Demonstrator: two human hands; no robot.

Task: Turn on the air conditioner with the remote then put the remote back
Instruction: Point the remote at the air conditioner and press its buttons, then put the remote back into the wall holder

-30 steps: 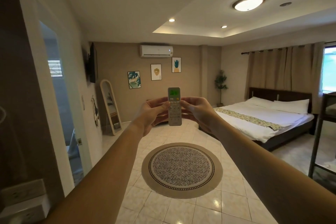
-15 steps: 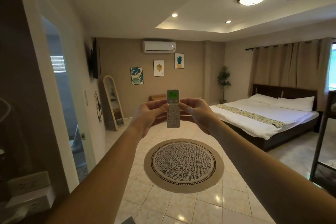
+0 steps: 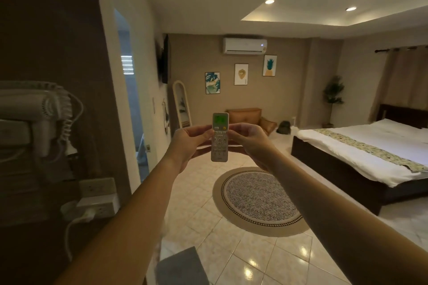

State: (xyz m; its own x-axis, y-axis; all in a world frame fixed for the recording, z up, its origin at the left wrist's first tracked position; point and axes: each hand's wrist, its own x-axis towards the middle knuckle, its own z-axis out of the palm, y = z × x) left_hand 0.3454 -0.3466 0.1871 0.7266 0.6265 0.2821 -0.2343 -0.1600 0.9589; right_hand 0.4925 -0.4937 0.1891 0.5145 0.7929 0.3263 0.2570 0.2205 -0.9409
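I hold a white remote (image 3: 220, 137) upright at arm's length, its green screen lit at the top. My left hand (image 3: 188, 143) grips its left edge and my right hand (image 3: 251, 140) grips its right edge, thumbs on the front. High on the far wall hangs the white air conditioner (image 3: 244, 45), with a small light glowing at its right end. The remote points toward that wall.
A wall-mounted hair dryer (image 3: 34, 111) and power outlets (image 3: 98, 199) are close on my left. A round rug (image 3: 259, 201) lies on the tiled floor, a bed (image 3: 361, 155) stands at right, a brown armchair (image 3: 247, 118) at the far wall, a doorway (image 3: 132, 108) on the left.
The view has swung left and down: the hair dryer came into sight and the bed shifted right. Both hands still hold the remote. A light now shows on the air conditioner.
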